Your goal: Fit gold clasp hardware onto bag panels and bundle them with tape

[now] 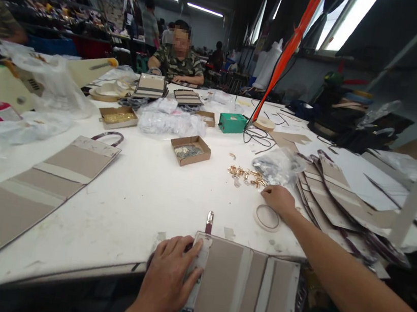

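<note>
My left hand (172, 269) is closed over the left side of a beige bag panel (218, 280), with thumb and index finger on its pale end strip. The panel lies partly beyond the table's front edge. A dark strap with a shiny metal end fitting (210, 218) sticks up from the panel's top edge. At the right, my right hand (279, 198) is closed with its fingertips together, beside a loose pile of small gold metal fittings (246, 175); what is between the fingers is hidden. A roll of narrow tape (267, 218) lies just below that hand.
A long bag panel (52, 176) with a handle lies at left. Cardboard boxes of small parts (189, 150), a green box (233, 123) with cables, and a plastic bag (278, 165) stand farther back. Stacked panels (326, 192) lie right. A person (178, 62) sits across the table.
</note>
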Demonstrator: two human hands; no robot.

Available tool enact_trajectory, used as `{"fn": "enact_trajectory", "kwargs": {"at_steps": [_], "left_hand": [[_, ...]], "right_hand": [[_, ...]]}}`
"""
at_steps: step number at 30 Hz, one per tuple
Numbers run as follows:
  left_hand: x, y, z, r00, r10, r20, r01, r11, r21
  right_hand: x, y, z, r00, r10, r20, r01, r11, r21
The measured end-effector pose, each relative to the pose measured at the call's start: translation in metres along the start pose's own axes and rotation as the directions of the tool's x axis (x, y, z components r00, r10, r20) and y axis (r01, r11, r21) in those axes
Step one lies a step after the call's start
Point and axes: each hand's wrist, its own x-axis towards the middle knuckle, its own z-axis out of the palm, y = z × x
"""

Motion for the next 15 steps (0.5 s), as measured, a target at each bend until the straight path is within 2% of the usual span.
{"fn": "enact_trajectory", "kwargs": {"at_steps": [5,8,10,12,15], "left_hand": [[0.000,0.004,-0.004,0.998,-0.030,0.053,0.033,0.998,-0.050],[0.000,0.005,-0.006,0.994,-0.052,0.093,0.060,0.994,-0.096],[0.000,0.006,-0.008,0.993,-0.056,0.108,0.069,0.991,-0.118],[0.000,0.006,-0.008,0.992,-0.062,0.108,0.076,0.988,-0.131],[0.001,0.007,-0.009,0.992,-0.078,0.098,0.092,0.986,-0.141]], "right_hand": [[0.010,-0.002,-0.009,0.997,-0.060,0.052,0.062,0.997,-0.040],[-0.006,-0.017,-0.028,0.986,-0.159,0.060,0.162,0.986,-0.049],[-0.037,-0.037,-0.041,0.964,-0.259,0.056,0.259,0.966,0.013],[-0.081,-0.063,-0.047,0.925,-0.375,0.061,0.353,0.907,0.230],[-0.146,-0.103,-0.039,0.848,-0.469,0.248,0.318,0.823,0.470]]}}
